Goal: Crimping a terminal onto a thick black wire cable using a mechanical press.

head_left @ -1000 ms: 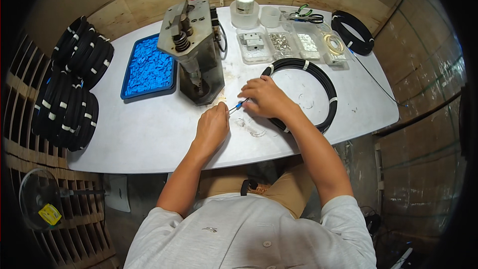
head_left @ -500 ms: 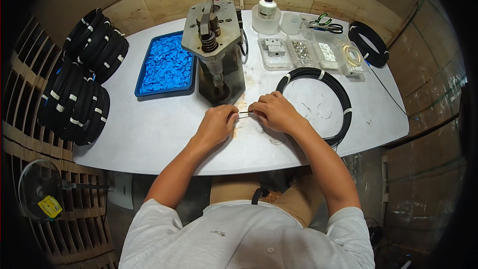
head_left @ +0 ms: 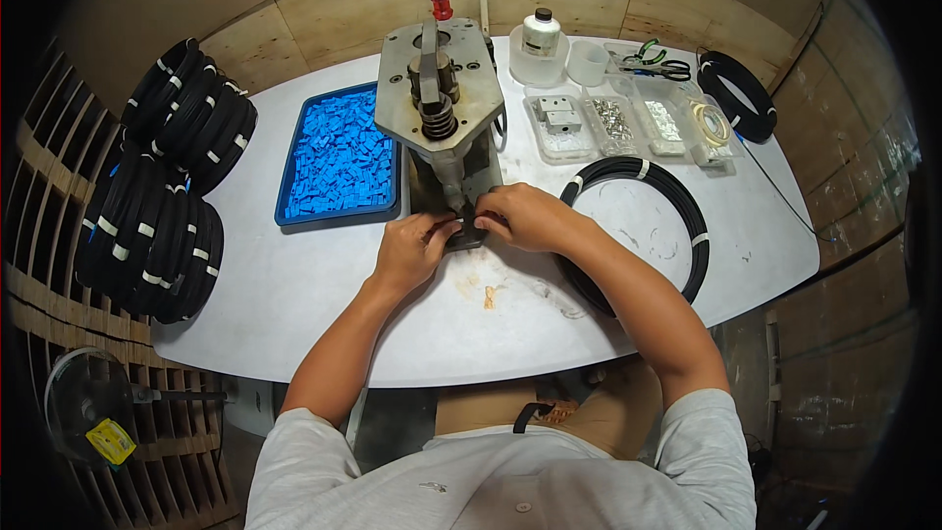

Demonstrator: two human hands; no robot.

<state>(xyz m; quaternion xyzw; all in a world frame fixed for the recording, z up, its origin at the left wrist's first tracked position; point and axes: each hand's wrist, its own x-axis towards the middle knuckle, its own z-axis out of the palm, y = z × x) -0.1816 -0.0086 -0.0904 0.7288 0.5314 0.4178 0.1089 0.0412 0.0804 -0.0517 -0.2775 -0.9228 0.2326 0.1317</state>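
No legible txt, yel. lbl [head_left: 110, 442] unreadable

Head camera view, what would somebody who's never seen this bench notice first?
Probably the heap of bright blue pieces in the dark-rimmed blue tray, left of centre on the white table. Just right of it stands a metal machine, with the left hand and right hand close together at its foot. Bundled black coils fill the far left, and another black coil lies by the right forearm.

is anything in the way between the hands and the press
Nothing visible: the left hand and right hand are at the foot of the press. The blue tray stands to its left, the black coil to its right.
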